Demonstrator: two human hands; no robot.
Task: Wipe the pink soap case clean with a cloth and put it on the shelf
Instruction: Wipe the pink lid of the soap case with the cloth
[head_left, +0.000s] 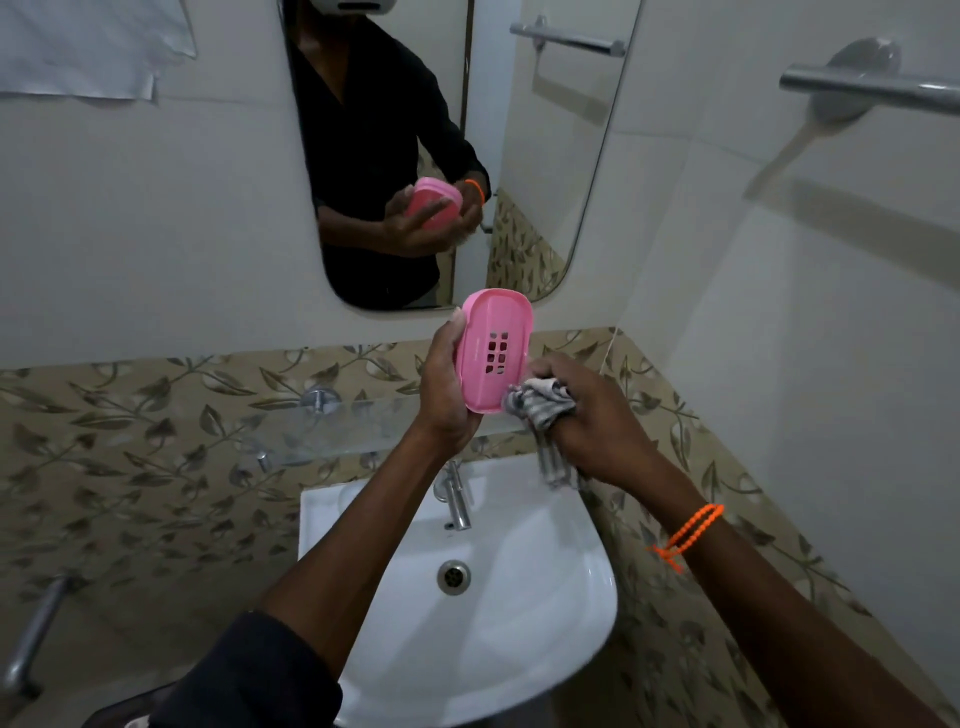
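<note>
Pink soap case (496, 351) gripped in left hand (441, 387), cloth (540, 402) in right hand (597, 421), above white sink (519, 623).

A bathroom: white washbasin (545, 597), wall mirror (545, 156) (leaf-patterned tiles (130, 441) below).

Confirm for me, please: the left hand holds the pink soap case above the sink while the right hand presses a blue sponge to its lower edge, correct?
Not quite. The head view shows the right hand pressing a grey striped cloth, not a blue sponge, to the lower edge of the pink soap case. The rest stands: the left hand holds the case above the sink.
</note>
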